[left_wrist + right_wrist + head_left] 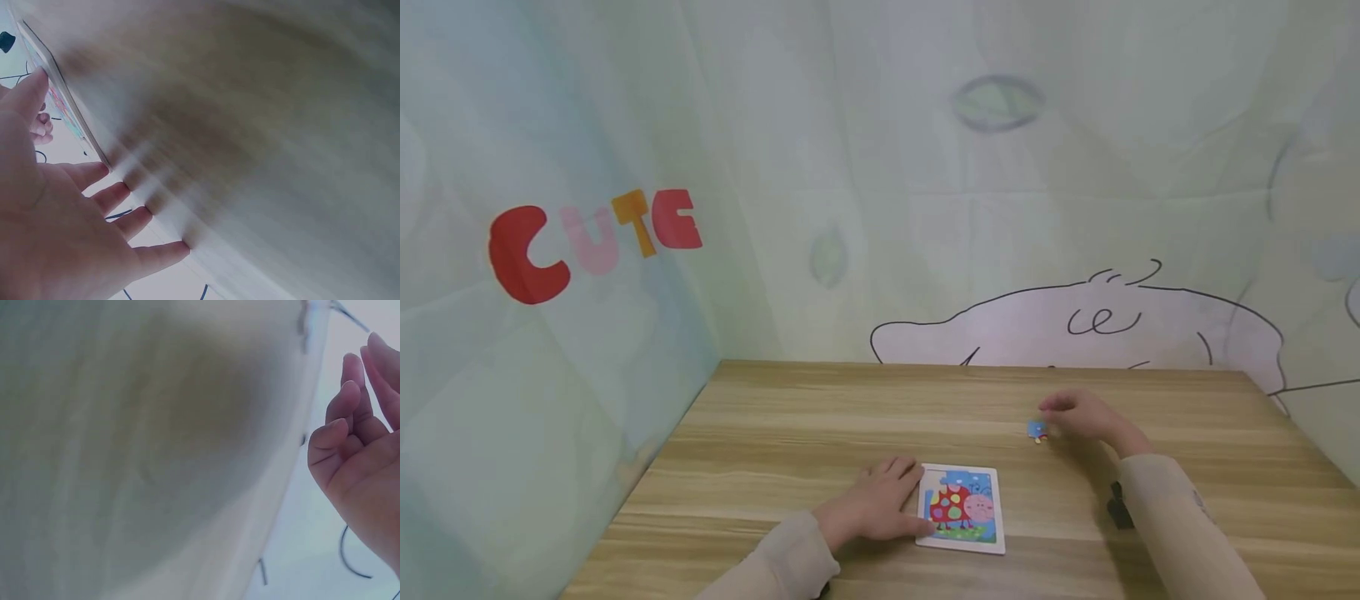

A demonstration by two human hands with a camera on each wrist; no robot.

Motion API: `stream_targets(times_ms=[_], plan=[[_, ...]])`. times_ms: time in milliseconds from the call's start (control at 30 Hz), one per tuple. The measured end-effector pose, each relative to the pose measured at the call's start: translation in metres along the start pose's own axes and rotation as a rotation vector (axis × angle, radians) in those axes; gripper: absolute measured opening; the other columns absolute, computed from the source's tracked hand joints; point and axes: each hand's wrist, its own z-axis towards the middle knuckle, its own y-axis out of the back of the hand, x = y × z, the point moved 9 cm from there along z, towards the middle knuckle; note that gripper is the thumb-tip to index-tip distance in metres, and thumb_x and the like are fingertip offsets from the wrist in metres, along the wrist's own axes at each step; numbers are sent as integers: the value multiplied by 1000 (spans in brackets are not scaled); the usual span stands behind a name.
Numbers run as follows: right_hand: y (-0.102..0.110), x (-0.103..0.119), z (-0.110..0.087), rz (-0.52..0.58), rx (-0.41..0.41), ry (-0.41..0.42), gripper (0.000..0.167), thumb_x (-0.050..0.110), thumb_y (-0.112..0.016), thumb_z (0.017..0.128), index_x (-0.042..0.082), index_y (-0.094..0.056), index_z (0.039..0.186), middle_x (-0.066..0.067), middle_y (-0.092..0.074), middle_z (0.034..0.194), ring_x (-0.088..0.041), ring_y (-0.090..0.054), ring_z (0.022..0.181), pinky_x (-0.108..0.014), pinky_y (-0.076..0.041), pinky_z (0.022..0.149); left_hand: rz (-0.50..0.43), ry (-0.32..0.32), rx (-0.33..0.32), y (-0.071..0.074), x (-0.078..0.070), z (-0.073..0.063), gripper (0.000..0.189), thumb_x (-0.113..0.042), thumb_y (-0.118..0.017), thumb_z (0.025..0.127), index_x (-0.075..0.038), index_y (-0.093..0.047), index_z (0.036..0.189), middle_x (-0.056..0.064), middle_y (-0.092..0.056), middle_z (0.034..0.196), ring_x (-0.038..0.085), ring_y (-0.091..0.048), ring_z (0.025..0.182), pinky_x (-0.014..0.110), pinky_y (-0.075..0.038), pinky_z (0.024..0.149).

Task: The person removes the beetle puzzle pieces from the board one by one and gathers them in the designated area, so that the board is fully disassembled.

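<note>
A square jigsaw puzzle (pixel 962 508) in a white frame lies on the table, showing a red spotted ladybug with a pink face. Part of its upper left shows pale backing. My left hand (pixel 880 502) rests at its left side, fingers spread, the thumb over the lower left corner; the left wrist view shows the fingertips touching the tabletop and frame edge. Farther right, my right hand (pixel 1084 415) hovers just beside loose blue jigsaw pieces (pixel 1037 430), which may overlap. In the right wrist view its fingers (pixel 344 403) are loosely bent, with nothing visible between them and the thumb.
The wooden table (pixel 820 417) reaches back to a printed fabric curtain (pixel 850 167). Red, pink and orange letters (pixel 529 254) decorate the left curtain. A black wrist device (pixel 1120 506) sits under the right sleeve.
</note>
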Motion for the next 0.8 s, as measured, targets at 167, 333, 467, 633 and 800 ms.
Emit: stream_targets(times_ms=[167,333,467,633,800], plan=[[-2,19,0,2,14,33,32,23,-61,95,3,-64,119,-16,-63,117,-33,-58,106,-52,-47,91,-4,-2,4,0,0,-1,84,-63,-59,85,-11,-39,147,9,-35,152,31,-29,141,60,-27,109],[-13,42,0,28,53,61,29,21,-64,93,6,-65,118,-10,-65,114,-26,-59,102,-48,-49,90,-9,-8,2,1,-1,-1,84,-62,-60,85,-10,-39,147,10,-35,152,32,-29,141,61,-27,108],[-27,63,-1,80,103,122,24,15,-66,91,4,-67,112,-4,-65,100,-20,-57,89,-38,-51,77,-4,-2,1,1,-1,-1,83,-62,-60,84,-11,-39,147,9,-35,152,31,-29,141,61,-27,108],[-43,88,-6,66,154,224,22,16,-68,89,5,-68,108,0,-62,91,-19,-54,86,-31,-48,73,2,7,6,1,-1,0,83,-62,-60,84,-12,-39,147,8,-35,152,31,-29,141,61,-27,108],[-61,104,-10,40,207,284,23,18,-70,88,6,-69,107,2,-61,89,-17,-53,86,-30,-47,74,-1,7,8,1,0,1,83,-63,-60,84,-13,-39,147,8,-35,152,31,-29,141,60,-28,108]])
